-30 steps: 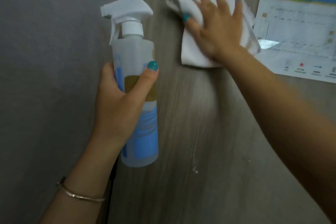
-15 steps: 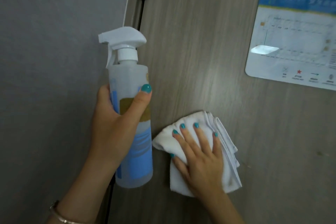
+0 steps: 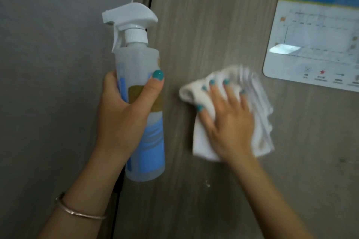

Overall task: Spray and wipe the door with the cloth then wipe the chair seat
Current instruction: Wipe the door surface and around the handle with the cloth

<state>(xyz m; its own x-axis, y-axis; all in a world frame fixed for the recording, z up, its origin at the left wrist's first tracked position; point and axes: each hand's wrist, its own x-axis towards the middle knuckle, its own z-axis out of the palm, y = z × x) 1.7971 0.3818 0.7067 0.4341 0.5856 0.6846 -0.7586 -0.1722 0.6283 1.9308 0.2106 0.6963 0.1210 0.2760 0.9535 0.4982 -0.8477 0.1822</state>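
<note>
Wood-grain door [image 3: 213, 25] fills the centre and right; plain grey wall [image 3: 48, 64] at left, a dark hinge gap between them. Laminated blue-and-white chart [image 3: 318, 35] stuck on the door, upper right. Small white fleck low on the door. Bare panel above and below the folded white cloth [image 3: 260, 122], blurred. Right hand [image 3: 229, 122] presses it flat, fingers spread. Left hand [image 3: 124, 114], grip clenched round the upright spray bottle [image 3: 141, 93], translucent, contents unclear. Bangle [image 3: 77, 211] on left wrist.
</note>
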